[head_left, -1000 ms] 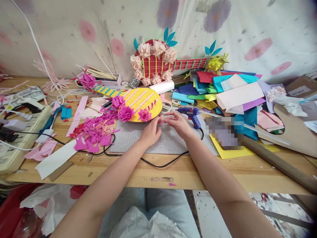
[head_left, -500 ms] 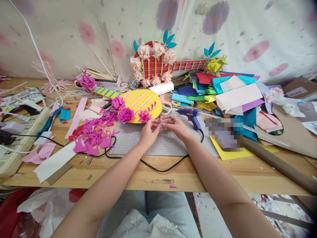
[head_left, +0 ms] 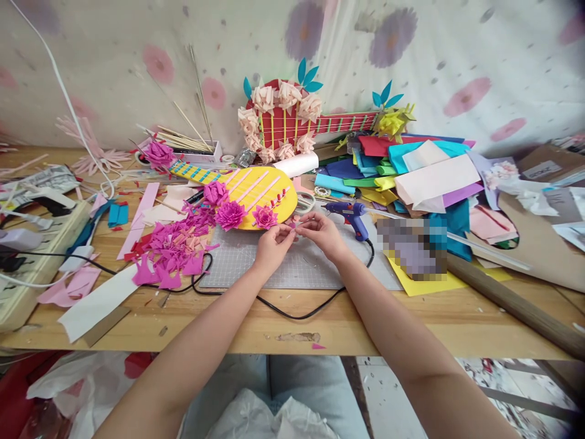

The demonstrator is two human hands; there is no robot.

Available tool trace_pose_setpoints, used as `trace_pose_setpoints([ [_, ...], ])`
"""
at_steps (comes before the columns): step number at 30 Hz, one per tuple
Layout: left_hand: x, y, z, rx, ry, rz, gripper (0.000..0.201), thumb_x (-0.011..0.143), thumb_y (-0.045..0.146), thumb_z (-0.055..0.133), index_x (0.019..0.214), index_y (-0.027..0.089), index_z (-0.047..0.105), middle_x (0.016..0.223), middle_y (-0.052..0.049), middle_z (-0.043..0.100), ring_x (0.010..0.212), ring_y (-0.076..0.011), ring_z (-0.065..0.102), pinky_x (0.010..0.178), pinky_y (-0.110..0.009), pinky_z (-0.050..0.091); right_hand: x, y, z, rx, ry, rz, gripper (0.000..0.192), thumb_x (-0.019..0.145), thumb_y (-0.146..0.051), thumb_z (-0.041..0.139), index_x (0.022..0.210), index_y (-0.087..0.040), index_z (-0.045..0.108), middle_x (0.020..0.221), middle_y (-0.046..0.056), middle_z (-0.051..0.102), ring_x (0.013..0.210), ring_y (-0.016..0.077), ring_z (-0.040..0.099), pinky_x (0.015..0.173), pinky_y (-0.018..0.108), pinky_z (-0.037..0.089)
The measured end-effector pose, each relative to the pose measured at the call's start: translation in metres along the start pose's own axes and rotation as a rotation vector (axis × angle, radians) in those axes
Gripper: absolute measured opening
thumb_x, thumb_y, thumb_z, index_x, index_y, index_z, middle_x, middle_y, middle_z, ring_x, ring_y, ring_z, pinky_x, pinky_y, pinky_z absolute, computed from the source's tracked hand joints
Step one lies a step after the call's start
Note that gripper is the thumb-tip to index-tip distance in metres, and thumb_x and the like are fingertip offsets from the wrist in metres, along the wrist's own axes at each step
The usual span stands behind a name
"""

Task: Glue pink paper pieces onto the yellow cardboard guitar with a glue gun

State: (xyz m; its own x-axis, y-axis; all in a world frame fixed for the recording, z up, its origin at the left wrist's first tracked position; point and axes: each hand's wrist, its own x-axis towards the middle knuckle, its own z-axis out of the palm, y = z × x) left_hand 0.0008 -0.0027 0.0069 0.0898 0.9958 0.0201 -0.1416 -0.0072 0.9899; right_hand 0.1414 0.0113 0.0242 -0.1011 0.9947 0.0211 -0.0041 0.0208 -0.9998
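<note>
My left hand (head_left: pixel 273 247) and my right hand (head_left: pixel 322 233) meet fingertip to fingertip over the grey cutting mat (head_left: pixel 256 271). Both are closed in a pinch around a small pink paper piece (head_left: pixel 293 224), mostly hidden by the fingers. Just beyond them lies a yellow paper guitar (head_left: pixel 269 186) with pink strips and magenta paper flowers (head_left: pixel 230 215) along its near edge. Right of my right hand, a blue glue gun (head_left: pixel 351 216) rests on the mat, its black cord (head_left: pixel 301 317) looping toward me.
Magenta paper scraps (head_left: pixel 176 247) are heaped on the left, beside a power strip (head_left: pixel 46 256). A red paper guitar (head_left: pixel 286 119) leans at the back. Coloured paper sheets (head_left: pixel 429 171) pile up on the right, near a wooden handle (head_left: pixel 516 305) that crosses the table edge.
My hands stay pinched together in almost the same spot, with slight finger movement. The whole view has shifted a little.
</note>
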Motion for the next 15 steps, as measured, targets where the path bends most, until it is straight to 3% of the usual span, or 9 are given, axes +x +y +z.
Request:
trace_pose_setpoints([
  [6, 0.003, 0.004, 0.000, -0.069, 0.039, -0.063, 0.014, 0.065, 0.022, 0.069, 0.067, 0.015, 0.057, 0.060, 0.003, 0.061, 0.048, -0.0073, 0.057, 0.049, -0.019, 0.049, 0.002, -0.008, -0.008, -0.045, 0.003, -0.004, 0.040, 0.053, -0.040, 0.078, 0.077, -0.020, 0.053, 0.069, -0.002, 0.064, 0.066, 0.0131, 0.062, 0.067, 0.029, 0.049],
  [9, 0.004, 0.004, 0.000, -0.070, 0.044, -0.071, 0.018, 0.063, 0.025, 0.071, 0.067, 0.015, 0.056, 0.059, 0.004, 0.060, 0.047, -0.0070, 0.056, 0.049, -0.019, 0.049, -0.006, -0.026, -0.039, -0.212, -0.141, 0.090, 0.039, 0.054, -0.040, 0.078, 0.078, -0.018, 0.056, 0.067, 0.000, 0.064, 0.061, 0.0121, 0.059, 0.061, 0.027, 0.046],
  [11, 0.004, 0.003, -0.001, -0.071, 0.042, -0.071, 0.019, 0.062, 0.026, 0.071, 0.067, 0.015, 0.056, 0.059, 0.004, 0.059, 0.048, -0.0073, 0.056, 0.049, -0.020, 0.049, -0.015, -0.038, -0.069, -0.376, -0.290, 0.190, 0.035, 0.059, -0.043, 0.076, 0.075, -0.017, 0.059, 0.066, 0.002, 0.064, 0.059, 0.0121, 0.057, 0.057, 0.027, 0.044],
  [12, 0.004, 0.003, 0.000, -0.066, 0.040, -0.066, 0.018, 0.063, 0.026, 0.070, 0.067, 0.016, 0.056, 0.059, 0.004, 0.059, 0.048, -0.0075, 0.056, 0.049, -0.020, 0.048, -0.019, -0.041, -0.085, -0.481, -0.295, 0.238, 0.034, 0.062, -0.046, 0.073, 0.071, -0.017, 0.059, 0.063, 0.003, 0.063, 0.055, 0.0121, 0.054, 0.054, 0.027, 0.042],
  [15, 0.003, 0.001, 0.001, -0.030, 0.025, -0.036, 0.017, 0.064, 0.027, 0.069, 0.067, 0.016, 0.055, 0.060, 0.003, 0.059, 0.050, -0.0080, 0.057, 0.049, -0.020, 0.047, -0.024, -0.040, -0.122, -0.765, -0.048, 0.229, 0.038, 0.066, -0.055, 0.068, 0.058, -0.020, 0.055, 0.048, 0.000, 0.051, 0.048, 0.0133, 0.046, 0.046, 0.028, 0.035],
])
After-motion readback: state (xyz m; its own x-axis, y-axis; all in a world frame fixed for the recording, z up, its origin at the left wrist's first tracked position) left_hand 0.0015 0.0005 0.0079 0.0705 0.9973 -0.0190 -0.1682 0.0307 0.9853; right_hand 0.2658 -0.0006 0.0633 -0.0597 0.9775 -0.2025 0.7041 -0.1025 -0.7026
